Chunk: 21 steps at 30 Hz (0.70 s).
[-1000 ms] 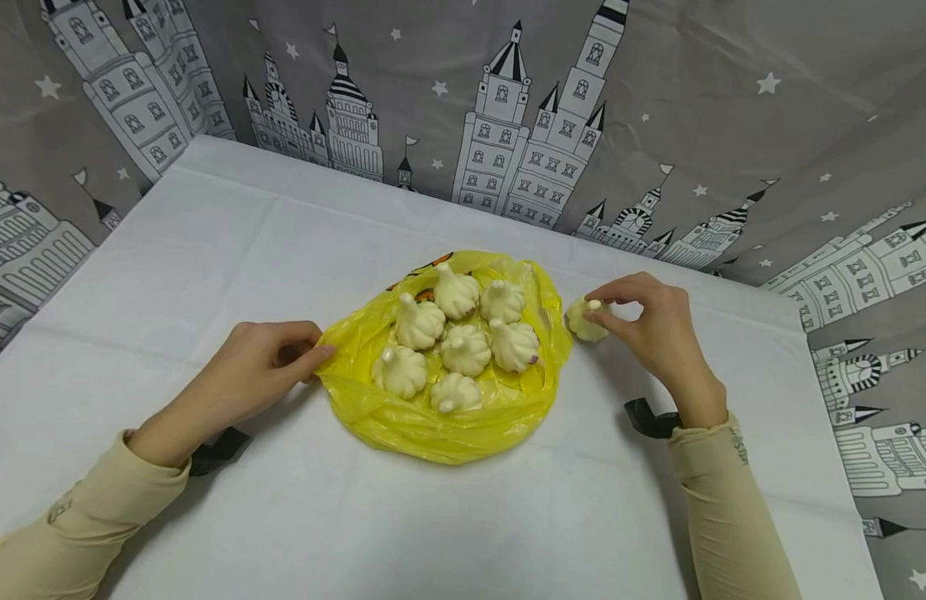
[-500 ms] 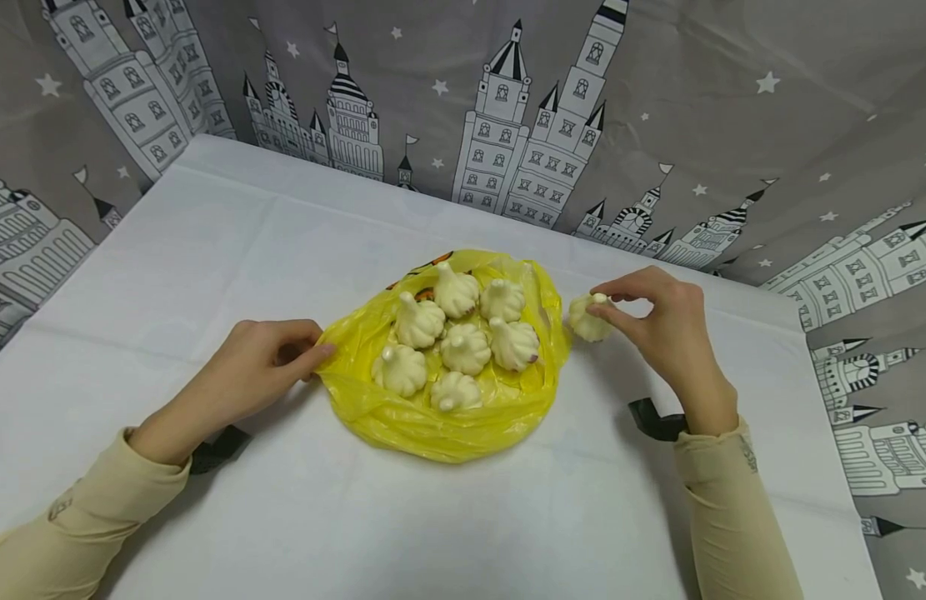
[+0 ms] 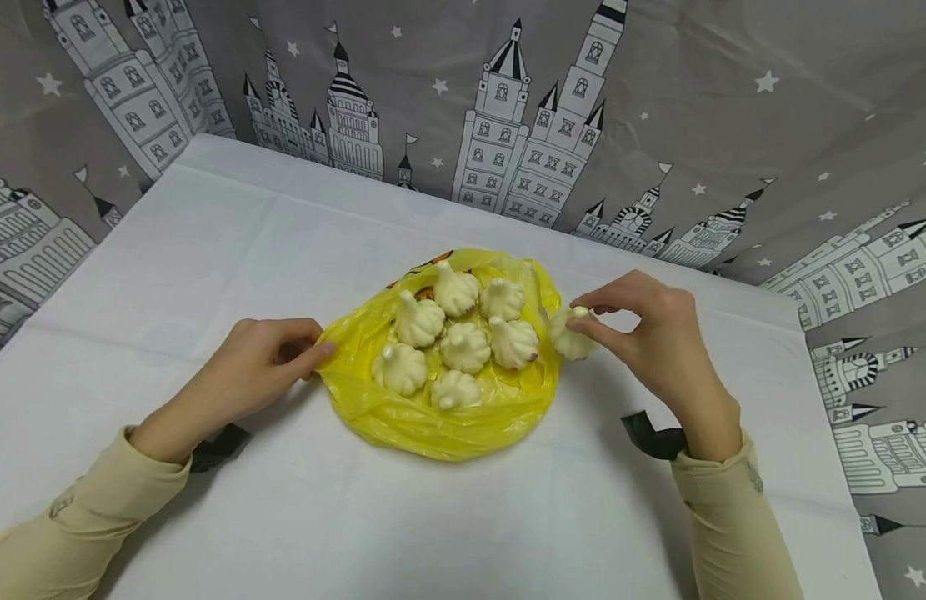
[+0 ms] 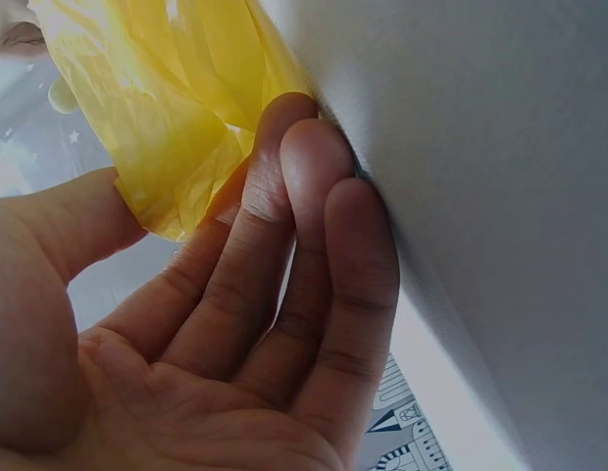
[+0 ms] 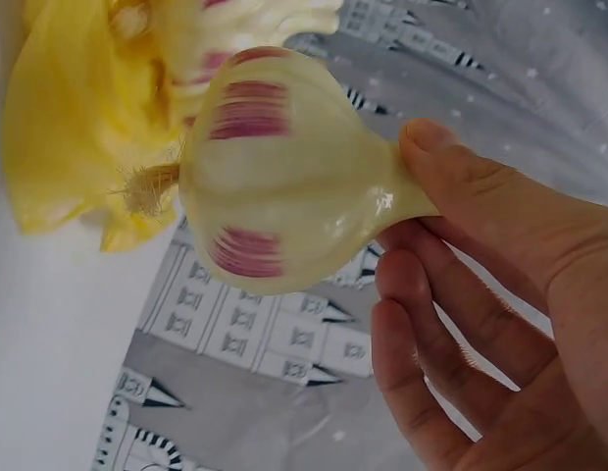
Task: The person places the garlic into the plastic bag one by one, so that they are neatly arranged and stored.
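Observation:
A yellow plastic bag (image 3: 447, 435) lies spread wide on the white table, with several garlic bulbs (image 3: 465, 349) inside it. My left hand (image 3: 263, 362) pinches the bag's left edge between thumb and fingers; the left wrist view shows the yellow film (image 4: 177, 128) caught there. By its stem, my right hand (image 3: 646, 337) holds one garlic bulb (image 3: 570, 337) at the bag's right rim. Up close in the right wrist view, that bulb is pale with purple streaks and a tuft of roots, raised off the table. Whether it touches the bag is hard to tell.
The white table (image 3: 432, 533) stretches around the bag on all sides. Behind it hangs a grey cloth (image 3: 695, 92) printed with castles and stars. Black straps (image 3: 653, 429) sit at both wrists.
My right hand first drew slightly right and up with the garlic bulb, then came back left and a little nearer to the bag's rim. The left hand keeps its place on the bag.

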{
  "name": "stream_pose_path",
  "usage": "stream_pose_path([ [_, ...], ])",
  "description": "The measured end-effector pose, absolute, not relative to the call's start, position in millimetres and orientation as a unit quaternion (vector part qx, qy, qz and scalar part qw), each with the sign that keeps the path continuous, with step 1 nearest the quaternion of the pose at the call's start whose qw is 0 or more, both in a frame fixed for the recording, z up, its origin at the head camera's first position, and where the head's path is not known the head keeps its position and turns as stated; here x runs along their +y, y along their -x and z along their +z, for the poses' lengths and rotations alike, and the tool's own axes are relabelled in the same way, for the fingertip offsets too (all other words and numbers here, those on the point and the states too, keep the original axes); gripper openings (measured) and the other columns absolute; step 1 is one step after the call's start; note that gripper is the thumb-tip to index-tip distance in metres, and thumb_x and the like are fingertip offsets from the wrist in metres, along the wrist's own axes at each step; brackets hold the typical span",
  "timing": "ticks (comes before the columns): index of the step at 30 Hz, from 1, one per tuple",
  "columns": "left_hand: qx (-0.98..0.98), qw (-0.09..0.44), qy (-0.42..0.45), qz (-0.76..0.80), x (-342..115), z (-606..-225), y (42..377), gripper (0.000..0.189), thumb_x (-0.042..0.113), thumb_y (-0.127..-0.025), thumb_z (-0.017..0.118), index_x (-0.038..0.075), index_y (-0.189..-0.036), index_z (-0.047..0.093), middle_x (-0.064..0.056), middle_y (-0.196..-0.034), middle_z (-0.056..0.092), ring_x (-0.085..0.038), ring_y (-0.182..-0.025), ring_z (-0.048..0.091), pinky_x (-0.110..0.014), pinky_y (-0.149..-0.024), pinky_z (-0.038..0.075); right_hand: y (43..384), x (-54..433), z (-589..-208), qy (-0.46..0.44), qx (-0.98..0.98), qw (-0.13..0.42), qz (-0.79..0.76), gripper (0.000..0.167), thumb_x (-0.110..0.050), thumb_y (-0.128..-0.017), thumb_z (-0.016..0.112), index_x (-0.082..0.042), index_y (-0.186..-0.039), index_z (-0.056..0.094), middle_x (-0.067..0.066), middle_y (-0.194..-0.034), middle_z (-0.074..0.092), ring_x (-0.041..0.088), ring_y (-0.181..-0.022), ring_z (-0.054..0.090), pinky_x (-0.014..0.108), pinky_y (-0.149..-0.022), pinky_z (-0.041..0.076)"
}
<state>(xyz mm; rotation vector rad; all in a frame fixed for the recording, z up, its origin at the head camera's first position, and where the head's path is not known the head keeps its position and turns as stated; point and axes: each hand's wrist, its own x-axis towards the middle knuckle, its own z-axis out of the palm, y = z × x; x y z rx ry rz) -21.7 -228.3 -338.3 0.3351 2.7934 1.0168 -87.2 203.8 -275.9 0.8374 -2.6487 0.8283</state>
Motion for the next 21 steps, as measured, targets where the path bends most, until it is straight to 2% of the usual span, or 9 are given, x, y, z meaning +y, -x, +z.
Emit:
stream_pose_path([
  [5, 0.931, 0.075, -0.112, 0.338, -228.3, -338.5, 21.6, 0.017, 0.025, -0.104, 0.07, 0.013, -0.093, 0.074, 0.006, -0.073, 0.07, -0.011, -0.066, 0.061, -0.027, -0.064, 0.049, 79.0, 195.4, -269.6, -0.307, -0.9, 0.117, 0.287, 0.025, -0.012, -0.076, 0.095, -0.015, -0.098, 0.084, -0.003, -0.089, 0.077, 0.012, -0.086, 0.068, 0.014, -0.069, 0.045],
  [21, 0.931, 0.07, -0.116, 0.338, -227.6, -336.7, 21.5, 0.016, 0.024, -0.104, 0.07, 0.013, -0.092, 0.074, 0.007, -0.073, 0.07, -0.01, -0.066, 0.06, -0.027, -0.064, 0.049, 59.8, 169.4, -266.4, -0.34, -0.877, 0.078, 0.331, 0.024, -0.015, -0.076, 0.096, -0.016, -0.095, 0.082, -0.007, -0.089, 0.074, 0.008, -0.086, 0.07, 0.015, -0.078, 0.052],
])
